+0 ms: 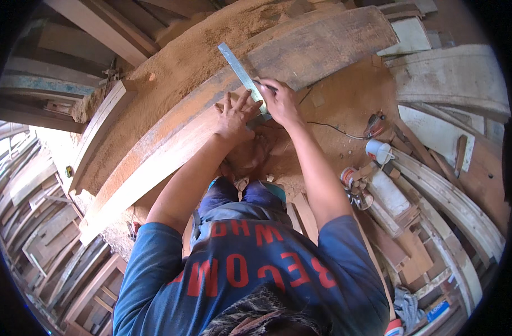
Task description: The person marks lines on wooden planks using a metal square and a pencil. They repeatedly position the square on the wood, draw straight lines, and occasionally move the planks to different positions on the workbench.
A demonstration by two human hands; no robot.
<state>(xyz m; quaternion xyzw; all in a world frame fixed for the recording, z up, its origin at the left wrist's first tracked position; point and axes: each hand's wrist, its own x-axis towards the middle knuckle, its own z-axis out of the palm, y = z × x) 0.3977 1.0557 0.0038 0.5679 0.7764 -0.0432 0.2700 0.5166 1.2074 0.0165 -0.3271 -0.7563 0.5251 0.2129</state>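
Observation:
A long wooden plank (pixel 172 147) runs from the lower left towards the upper right, its upper right part (pixel 323 50) dark and weathered. Across it lies a metal try square (pixel 237 66), its blade pointing up and left. My left hand (pixel 235 117) presses on the plank and the lower part of the square with fingers spread. Just right of the blade, my right hand (pixel 281 101) grips a thin dark marking tool, perhaps a pencil, its tip at the blade's edge. The square's stock is partly hidden by my hands.
Sawdust (pixel 176 59) is heaped behind the plank. At the right are a corded power tool (pixel 374 125), a white bucket (pixel 378 151), tins and stacked boards (pixel 449 197). A curved timber (pixel 100 130) and a tape measure (pixel 69 171) are at the left.

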